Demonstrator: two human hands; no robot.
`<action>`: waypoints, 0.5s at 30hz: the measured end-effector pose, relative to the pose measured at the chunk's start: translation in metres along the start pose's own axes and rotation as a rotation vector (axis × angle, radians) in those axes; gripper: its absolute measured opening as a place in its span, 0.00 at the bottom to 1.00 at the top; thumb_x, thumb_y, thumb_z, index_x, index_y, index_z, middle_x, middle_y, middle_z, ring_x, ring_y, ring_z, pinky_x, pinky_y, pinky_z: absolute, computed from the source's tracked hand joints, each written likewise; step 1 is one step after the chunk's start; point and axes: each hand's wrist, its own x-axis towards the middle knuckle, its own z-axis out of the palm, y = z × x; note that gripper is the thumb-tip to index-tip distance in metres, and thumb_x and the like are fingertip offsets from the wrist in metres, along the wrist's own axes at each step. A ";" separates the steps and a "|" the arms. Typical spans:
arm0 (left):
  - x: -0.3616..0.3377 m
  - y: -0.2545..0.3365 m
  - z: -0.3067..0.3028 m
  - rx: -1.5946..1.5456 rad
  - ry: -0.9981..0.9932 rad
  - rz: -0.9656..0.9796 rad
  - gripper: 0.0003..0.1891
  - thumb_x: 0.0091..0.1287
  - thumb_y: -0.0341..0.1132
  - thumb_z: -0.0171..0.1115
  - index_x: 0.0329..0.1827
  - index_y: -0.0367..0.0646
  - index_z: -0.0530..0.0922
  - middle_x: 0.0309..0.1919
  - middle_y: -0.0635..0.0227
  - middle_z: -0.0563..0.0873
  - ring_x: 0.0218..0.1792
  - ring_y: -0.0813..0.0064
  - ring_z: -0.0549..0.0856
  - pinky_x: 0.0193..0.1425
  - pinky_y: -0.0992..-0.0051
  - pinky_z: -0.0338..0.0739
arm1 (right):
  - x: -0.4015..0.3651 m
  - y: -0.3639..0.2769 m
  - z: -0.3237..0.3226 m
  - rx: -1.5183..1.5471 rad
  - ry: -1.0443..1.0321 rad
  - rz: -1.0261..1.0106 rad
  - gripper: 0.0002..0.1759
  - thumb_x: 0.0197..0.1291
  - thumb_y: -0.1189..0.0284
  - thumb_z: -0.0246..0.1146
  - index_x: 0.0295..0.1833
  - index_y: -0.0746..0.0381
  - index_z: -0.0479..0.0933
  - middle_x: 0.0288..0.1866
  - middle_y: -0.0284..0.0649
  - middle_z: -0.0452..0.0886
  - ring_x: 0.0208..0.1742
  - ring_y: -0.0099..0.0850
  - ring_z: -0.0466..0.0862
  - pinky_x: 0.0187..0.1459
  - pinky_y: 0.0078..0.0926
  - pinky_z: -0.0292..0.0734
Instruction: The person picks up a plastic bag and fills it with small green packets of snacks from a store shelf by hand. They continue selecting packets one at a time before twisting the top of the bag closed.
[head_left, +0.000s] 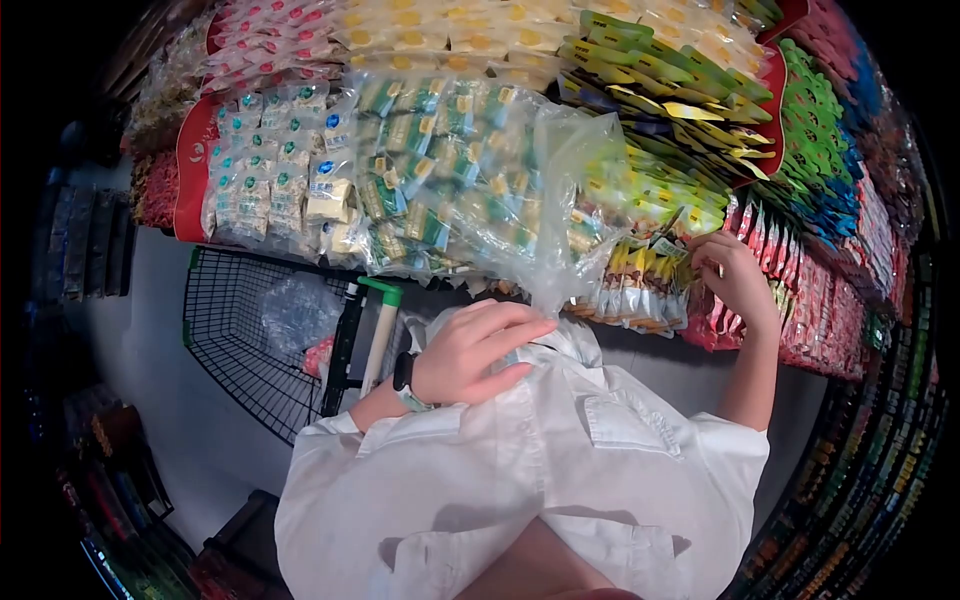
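A large clear plastic bag [450,170] full of small green and white packets lies across the display, its gathered end hanging down at my waist. My left hand [480,350], with a dark watch on the wrist, rests in front of my shirt beside that gathered end; its fingers are extended and a little apart. Over at the right, my right hand [725,265] has its fingers bent at the edge of the yellow-green packets [695,215], above a row of yellow and silver packets [640,285]. Whatever its fingertips hold is too small to make out.
A black wire shopping cart [250,330] with a green-capped handle stands at the left, crumpled clear plastic [300,312] inside. White packets [265,175] sit beside a red divider [192,170]. Red and pink packets [810,310] fill the right side. Shelves curve along both edges.
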 end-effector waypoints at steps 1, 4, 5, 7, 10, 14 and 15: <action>-0.001 0.000 0.001 -0.001 0.003 -0.005 0.28 0.56 0.29 0.69 0.63 0.35 0.78 0.50 0.56 0.81 0.44 0.58 0.83 0.50 0.64 0.77 | 0.001 0.001 0.000 0.030 -0.006 -0.005 0.07 0.48 0.86 0.62 0.34 0.67 0.80 0.48 0.46 0.86 0.49 0.47 0.81 0.52 0.37 0.77; -0.001 0.004 0.001 -0.027 0.003 -0.045 0.29 0.55 0.27 0.69 0.64 0.34 0.77 0.51 0.55 0.81 0.42 0.61 0.83 0.51 0.65 0.78 | 0.005 0.006 0.004 -0.049 0.024 -0.161 0.07 0.48 0.86 0.62 0.33 0.66 0.80 0.44 0.45 0.86 0.48 0.48 0.82 0.52 0.38 0.77; -0.001 0.004 0.001 -0.040 0.002 -0.064 0.30 0.56 0.27 0.69 0.65 0.34 0.76 0.52 0.55 0.81 0.42 0.63 0.84 0.50 0.66 0.78 | 0.006 0.006 0.003 -0.045 -0.004 -0.142 0.06 0.49 0.86 0.62 0.34 0.66 0.80 0.42 0.46 0.86 0.46 0.47 0.82 0.51 0.37 0.77; -0.001 0.004 0.002 -0.036 0.011 -0.062 0.30 0.56 0.27 0.68 0.66 0.34 0.76 0.52 0.55 0.80 0.41 0.64 0.84 0.50 0.67 0.78 | 0.007 0.008 0.002 -0.038 -0.062 -0.105 0.05 0.51 0.85 0.63 0.34 0.65 0.79 0.38 0.46 0.84 0.43 0.45 0.83 0.48 0.37 0.78; -0.004 0.003 0.004 -0.032 0.018 -0.070 0.31 0.56 0.26 0.68 0.66 0.34 0.75 0.53 0.55 0.80 0.41 0.65 0.84 0.49 0.67 0.79 | 0.003 0.008 0.007 0.146 0.051 0.013 0.03 0.59 0.83 0.62 0.39 0.66 0.77 0.32 0.42 0.81 0.36 0.37 0.84 0.39 0.31 0.79; -0.006 0.001 0.005 -0.053 0.001 -0.105 0.31 0.57 0.26 0.68 0.67 0.33 0.74 0.53 0.55 0.79 0.42 0.65 0.84 0.49 0.67 0.79 | 0.002 0.014 0.007 0.548 0.095 0.195 0.05 0.71 0.76 0.59 0.48 0.63 0.72 0.34 0.34 0.78 0.29 0.22 0.82 0.27 0.18 0.75; -0.006 0.001 0.005 -0.056 0.003 -0.109 0.31 0.57 0.26 0.68 0.67 0.33 0.74 0.53 0.54 0.79 0.42 0.65 0.84 0.50 0.67 0.79 | 0.006 0.006 0.008 0.697 0.153 0.235 0.05 0.71 0.76 0.59 0.50 0.63 0.71 0.35 0.34 0.78 0.28 0.23 0.83 0.26 0.18 0.75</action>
